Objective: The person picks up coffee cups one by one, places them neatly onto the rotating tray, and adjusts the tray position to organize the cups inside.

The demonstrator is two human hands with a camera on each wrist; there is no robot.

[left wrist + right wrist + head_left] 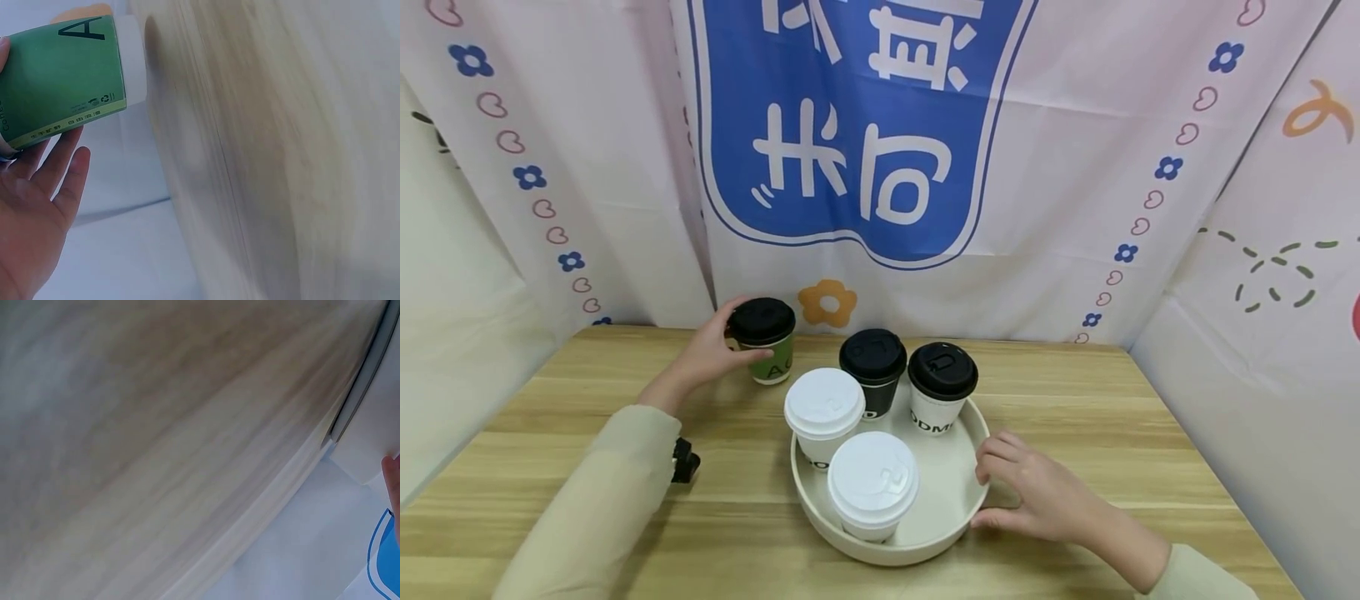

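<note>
A green paper coffee cup (777,357) with a black lid is in my left hand (711,343), left of a round cream tray (951,492). Fingers curl behind the cup and the thumb lies across its front. In the left wrist view the green cup (69,78) shows its white base close to the tabletop; contact is hard to judge. My right hand (1037,492) grips the tray's right rim. Inside the tray stand two white-lidded cups, one left (824,404) and one in front (872,479), plus a dark cup (874,358) and a white cup with a black lid (942,375).
The wooden table (1075,400) ends at a white printed cloth (1060,208) hanging behind it, with similar cloth along both sides. A small black object (685,461) sits at the left sleeve's cuff.
</note>
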